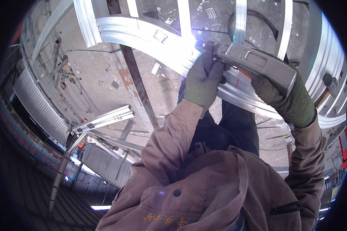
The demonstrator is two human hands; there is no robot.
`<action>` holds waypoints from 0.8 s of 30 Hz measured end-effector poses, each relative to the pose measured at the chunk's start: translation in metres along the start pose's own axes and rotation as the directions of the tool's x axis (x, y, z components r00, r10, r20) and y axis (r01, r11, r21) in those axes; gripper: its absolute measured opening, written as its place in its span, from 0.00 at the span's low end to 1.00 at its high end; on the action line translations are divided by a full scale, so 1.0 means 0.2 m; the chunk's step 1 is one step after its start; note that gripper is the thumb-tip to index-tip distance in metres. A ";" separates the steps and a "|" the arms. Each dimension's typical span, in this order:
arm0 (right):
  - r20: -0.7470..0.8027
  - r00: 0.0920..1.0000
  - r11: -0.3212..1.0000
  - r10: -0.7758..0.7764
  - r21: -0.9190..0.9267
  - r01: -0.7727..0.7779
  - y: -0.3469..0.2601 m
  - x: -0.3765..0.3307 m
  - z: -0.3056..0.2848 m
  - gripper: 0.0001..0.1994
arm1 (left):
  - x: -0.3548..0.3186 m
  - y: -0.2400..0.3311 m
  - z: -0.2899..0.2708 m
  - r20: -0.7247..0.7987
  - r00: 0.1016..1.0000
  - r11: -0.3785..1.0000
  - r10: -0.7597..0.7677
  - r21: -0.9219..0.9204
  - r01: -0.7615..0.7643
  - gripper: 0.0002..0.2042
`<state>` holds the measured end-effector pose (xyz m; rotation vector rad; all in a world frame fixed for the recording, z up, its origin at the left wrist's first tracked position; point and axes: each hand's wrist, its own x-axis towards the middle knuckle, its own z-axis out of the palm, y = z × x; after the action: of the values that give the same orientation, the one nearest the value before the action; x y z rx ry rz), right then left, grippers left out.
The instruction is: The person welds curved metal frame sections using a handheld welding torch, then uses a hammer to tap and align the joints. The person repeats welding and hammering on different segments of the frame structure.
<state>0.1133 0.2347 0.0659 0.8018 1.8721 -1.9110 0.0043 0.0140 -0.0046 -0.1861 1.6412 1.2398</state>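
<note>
While the right hand (287, 98) grips a grey tool (254, 63), left hand (204, 81) fingers pinch its dark tip (209, 54) over a curved aluminium profile (142, 32).

A metal workshop: curved aluminium rails (150, 36), steel frames (104, 120), scrap-strewn concrete floor (92, 77), welding glare (198, 38).

A grey, box-shaped welding tool (258, 63) is held toward two o'clock, its body lying slanted with the dark nozzle end at the upper left. The nozzle is pressed against a curved, ribbed silver metal rail (142, 34), which sweeps from eleven o'clock down toward three o'clock. A bright white-blue glare is seen at the contact point.
</note>
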 end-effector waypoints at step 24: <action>-0.475 0.847 0.943 -0.239 -0.320 0.086 0.73 -0.74 -0.18 0.31 | -0.42 -0.07 0.29 0.679 0.734 0.860 -0.034 0.394 -0.325 0.16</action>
<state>0.3235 0.2404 0.0410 1.1632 2.5378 -1.5486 0.0876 0.0173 0.0552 0.6705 1.2696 0.8063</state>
